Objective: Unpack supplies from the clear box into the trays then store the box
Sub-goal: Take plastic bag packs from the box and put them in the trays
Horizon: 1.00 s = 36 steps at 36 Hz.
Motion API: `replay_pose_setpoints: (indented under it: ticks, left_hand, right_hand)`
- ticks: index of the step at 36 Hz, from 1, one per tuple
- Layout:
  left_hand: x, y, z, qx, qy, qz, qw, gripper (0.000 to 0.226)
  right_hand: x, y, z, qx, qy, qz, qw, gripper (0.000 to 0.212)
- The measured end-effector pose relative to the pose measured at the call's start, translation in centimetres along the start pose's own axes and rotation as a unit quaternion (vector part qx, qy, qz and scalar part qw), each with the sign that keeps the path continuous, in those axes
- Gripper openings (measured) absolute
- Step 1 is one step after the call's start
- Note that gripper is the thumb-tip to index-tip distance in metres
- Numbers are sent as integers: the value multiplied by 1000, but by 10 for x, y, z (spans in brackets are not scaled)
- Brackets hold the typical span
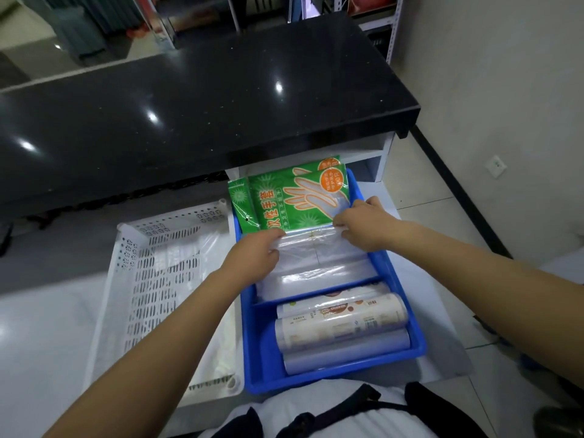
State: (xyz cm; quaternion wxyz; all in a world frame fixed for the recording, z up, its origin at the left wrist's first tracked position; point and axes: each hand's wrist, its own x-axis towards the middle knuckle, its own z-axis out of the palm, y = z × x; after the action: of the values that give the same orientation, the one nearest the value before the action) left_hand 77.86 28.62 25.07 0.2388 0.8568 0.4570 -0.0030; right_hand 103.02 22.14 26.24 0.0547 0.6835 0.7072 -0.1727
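Supplies are mostly placed; clear bags [316, 260] at 12 o'clock in the blue tray [407, 314] are gripped by left hand [252, 254] and right hand [363, 227] fingers; box storing remains.

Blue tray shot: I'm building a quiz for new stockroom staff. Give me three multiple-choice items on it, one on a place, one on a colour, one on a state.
1. Where do the film rolls lie in the blue tray?
A near compartment B far end C outside it
2. What colour are the glove packs?
A red B green C black
3. What are both hands doing?
A hanging idle B gripping a roll C holding clear bags

A: rolls lie nearest the person.
B: green wrappers.
C: left hand and right hand hold the clear bags.
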Motion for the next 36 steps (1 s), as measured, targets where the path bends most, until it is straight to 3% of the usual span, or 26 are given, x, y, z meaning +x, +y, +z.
replay_pose_setpoints:
  ticks: [3, 7, 10, 16, 23, 28, 36]
  left_hand:
    - [-8, -1, 6, 14, 74, 18, 997, 47]
    - [-17, -1, 18, 102, 148, 49, 983, 55]
    - [-22, -1, 26, 133, 129, 31, 982, 60]
    - [-26, 1, 32, 169, 109, -25, 979, 66]
    - [-48, 8, 20, 99, 129, -79, 983, 72]
    - [-95, 14, 12, 43, 160, -144, 976, 80]
    - [-197, 24, 35, -37, 201, -272, 940, 83]
  right_hand:
    - [-2, -2, 5, 1, 65, 16, 998, 32]
    - [-13, -10, 29, -27, 188, 1, 982, 57]
    - [-20, -15, 45, -46, 172, 3, 984, 69]
    - [-28, -19, 52, -51, 151, 22, 987, 73]
    - [-38, -30, 38, 14, 153, -2, 988, 74]
    - [-51, -50, 27, 98, 93, -9, 991, 75]
    - [-85, -104, 20, 138, 56, -128, 981, 78]
